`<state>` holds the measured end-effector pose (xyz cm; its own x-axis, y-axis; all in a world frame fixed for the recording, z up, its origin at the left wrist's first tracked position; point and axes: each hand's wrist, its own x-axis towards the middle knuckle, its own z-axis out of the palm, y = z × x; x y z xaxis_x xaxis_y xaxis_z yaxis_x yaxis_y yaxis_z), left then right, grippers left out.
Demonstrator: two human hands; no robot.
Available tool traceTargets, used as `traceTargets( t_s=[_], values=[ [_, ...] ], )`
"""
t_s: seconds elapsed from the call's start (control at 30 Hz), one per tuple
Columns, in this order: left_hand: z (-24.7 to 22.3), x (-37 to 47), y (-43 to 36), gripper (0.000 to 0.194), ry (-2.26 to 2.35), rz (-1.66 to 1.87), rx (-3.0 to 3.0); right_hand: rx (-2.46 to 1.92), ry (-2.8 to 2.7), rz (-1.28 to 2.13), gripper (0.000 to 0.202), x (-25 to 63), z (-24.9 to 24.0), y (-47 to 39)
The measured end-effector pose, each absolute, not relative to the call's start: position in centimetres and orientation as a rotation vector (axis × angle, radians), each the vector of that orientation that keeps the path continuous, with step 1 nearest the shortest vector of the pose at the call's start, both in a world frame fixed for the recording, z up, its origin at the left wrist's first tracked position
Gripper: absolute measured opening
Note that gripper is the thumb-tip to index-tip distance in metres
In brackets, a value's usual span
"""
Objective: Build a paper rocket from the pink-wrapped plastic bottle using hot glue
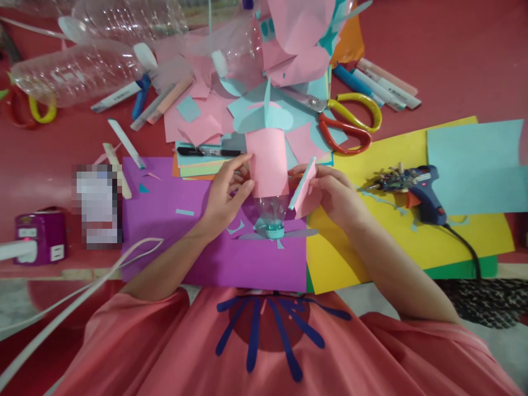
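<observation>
A small clear plastic bottle is wrapped in a pink paper band. Its turquoise cap points toward me, and light-blue paper fins show at the far end. My left hand has its thumb and curled fingers against the left side of the wrapped bottle, steadying it. In my right hand, a pink paper piece with a light-blue edge is pinched between thumb and fingers, close to the bottle's right side. Some right fingertips are hidden behind that piece.
Purple card and yellow card cover the table. A glue gun lies right, with scissors farther back. Clear bottles, paper scraps, a pen and markers lie beyond. A phone and white cable are left.
</observation>
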<state>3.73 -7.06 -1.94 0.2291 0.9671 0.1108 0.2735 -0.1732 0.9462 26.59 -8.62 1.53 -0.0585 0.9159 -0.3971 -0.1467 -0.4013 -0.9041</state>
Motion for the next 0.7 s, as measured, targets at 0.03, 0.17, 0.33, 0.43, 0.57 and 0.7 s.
traceTargets(
  t_s=[0.03, 0.17, 0.33, 0.43, 0.57, 0.7],
  values=[
    [-1.9, 3.7, -7.1, 0.055, 1.197, 0.998, 1.631, -1.373, -0.891, 1.591, 0.02, 26.6, 1.5, -8.7],
    [-1.3, 3.5, -7.5, 0.061, 1.23, 0.957, 1.71, -1.337, -0.911, 1.669, 0.021, 26.5, 1.6, -8.7],
    [-1.1, 3.3, -7.6, 0.066, 1.209, 0.947, 1.856, -1.325, -1.009, 1.684, 0.013, 26.8, 1.7, -8.6],
    [-1.5, 3.3, -7.5, 0.064, 1.169, 0.98, 1.896, -1.373, -1.034, 1.648, 0.005, 27.5, 2.3, -8.3],
    [-2.2, 3.1, -7.3, 0.063, 1.15, 0.999, 1.963, -1.398, -1.184, 1.642, 0.007, 28.8, 4.3, -7.3],
    [-2.6, 2.9, -7.1, 0.064, 1.098, 1.0, 2.056, -1.446, -1.56, 1.6, 0.02, 30.0, 6.7, -5.2]
  ],
)
